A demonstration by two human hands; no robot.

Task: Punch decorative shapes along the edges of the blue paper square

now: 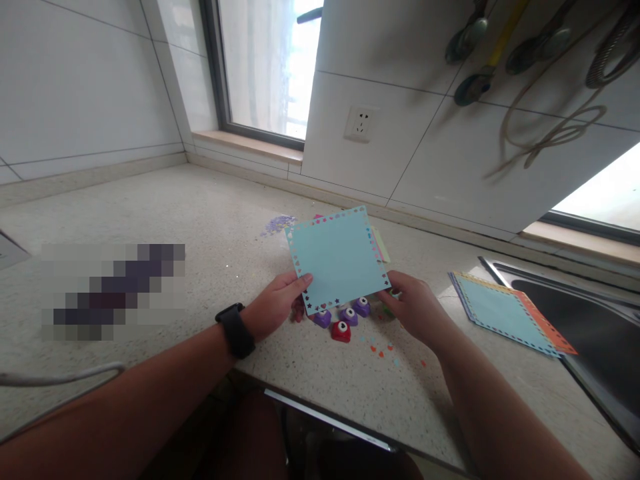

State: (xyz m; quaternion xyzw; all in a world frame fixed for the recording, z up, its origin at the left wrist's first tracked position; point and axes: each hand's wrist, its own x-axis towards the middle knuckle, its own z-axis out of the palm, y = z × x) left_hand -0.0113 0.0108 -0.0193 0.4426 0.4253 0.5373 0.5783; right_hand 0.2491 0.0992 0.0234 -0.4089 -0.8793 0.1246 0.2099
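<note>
A light blue paper sheet (338, 259) with small shapes punched along its edges is held up over the speckled counter (210, 220). My left hand (274, 305), with a black watch on the wrist, pinches its lower left edge. My right hand (414, 305) is curled at its lower right corner; whether it grips the sheet is hidden. Just below the sheet stand small craft punches: purple ones (349, 313) in a row and a red one (341, 330). Coloured paper bits (381, 350) lie scattered in front of them.
A stack of punched coloured sheets (505, 310) lies at the right beside a dark sink (590, 327). More coloured sheets (380, 243) and purple confetti (277, 223) lie behind the held sheet. A wall socket (361, 123) and hanging utensils (480, 53) are above. A blurred patch (113, 290) sits at left.
</note>
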